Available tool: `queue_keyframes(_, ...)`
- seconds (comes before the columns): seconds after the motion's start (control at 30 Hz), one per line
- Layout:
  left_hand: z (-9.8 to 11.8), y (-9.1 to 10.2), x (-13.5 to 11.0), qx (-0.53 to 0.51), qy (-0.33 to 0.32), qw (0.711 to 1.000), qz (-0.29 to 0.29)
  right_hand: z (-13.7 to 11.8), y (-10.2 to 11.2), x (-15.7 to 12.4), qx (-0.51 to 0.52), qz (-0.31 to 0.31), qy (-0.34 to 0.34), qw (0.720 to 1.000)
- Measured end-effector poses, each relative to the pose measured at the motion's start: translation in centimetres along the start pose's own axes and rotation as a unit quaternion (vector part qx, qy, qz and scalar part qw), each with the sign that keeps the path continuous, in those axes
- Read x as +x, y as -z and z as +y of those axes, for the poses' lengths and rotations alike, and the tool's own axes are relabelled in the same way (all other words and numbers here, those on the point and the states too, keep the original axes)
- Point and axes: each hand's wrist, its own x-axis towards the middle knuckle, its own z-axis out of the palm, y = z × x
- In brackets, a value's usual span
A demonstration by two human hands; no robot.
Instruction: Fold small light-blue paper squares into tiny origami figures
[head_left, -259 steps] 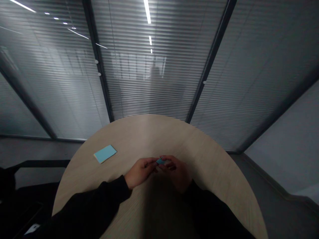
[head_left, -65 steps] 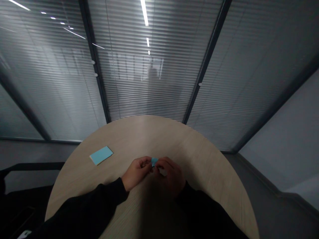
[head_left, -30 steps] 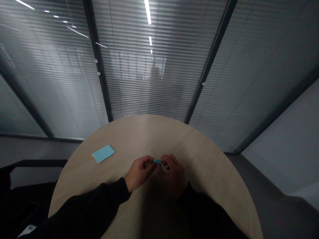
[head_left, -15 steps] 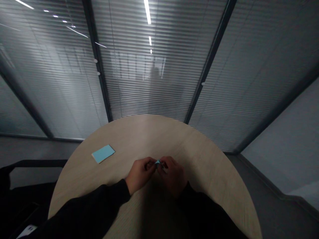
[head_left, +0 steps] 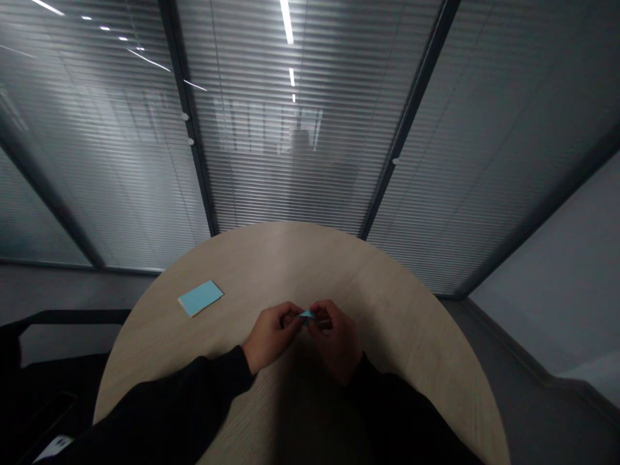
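While the person sits at the table, both forearms in black sleeves come in from the bottom of the view and meet near the middle of the table edge. The left hand and the right hand are close together, and their fingers are curled and almost closed. Between the fingertips of the two hands there is a small piece of blue paper, and it seems that both hands pinch it from each side, but the exact grip is partly hidden by the fingers. The piece is held just above the round wooden table, not lying on it, and its shape is too small to tell well.

On the table, to the left of the hands and well apart from them, lies a flat light blue pad, tilted a little on the surface. Further left, beyond the table edge, is a black chair armrest. On the right side is a grey floor with a pale wall. Behind the table stands a glass partition with closed blinds in dark metal frames, and ceiling lights reflect in it.
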Motion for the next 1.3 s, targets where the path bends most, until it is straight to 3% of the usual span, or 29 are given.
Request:
queue_keyframes(0.53, 0.1, 0.1, 0.0, 0.057, -0.004, 0.998, 0.019, 0.2, -0.3, 0.0, 0.023, -0.001, 0.001, 1.0)
queue_keyframes(0.83, -0.2, 0.0, 0.1, 0.029, -0.006, 0.999, 0.012, -0.1, -0.1, 0.1, 0.032, -0.004, -0.007, 0.999)
queue_keyframes(1.07, -0.2, 0.3, 0.2, -0.055, 0.012, 0.998, -0.026, 0.6, -0.2, 0.3, 0.094, -0.016, -0.053, 0.994)
queue_keyframes(1.3, 0.6, 1.2, 0.3, -0.147, 0.018, 0.983, -0.106, 0.7, 0.2, 0.5, 0.215, -0.057, -0.122, 0.967)
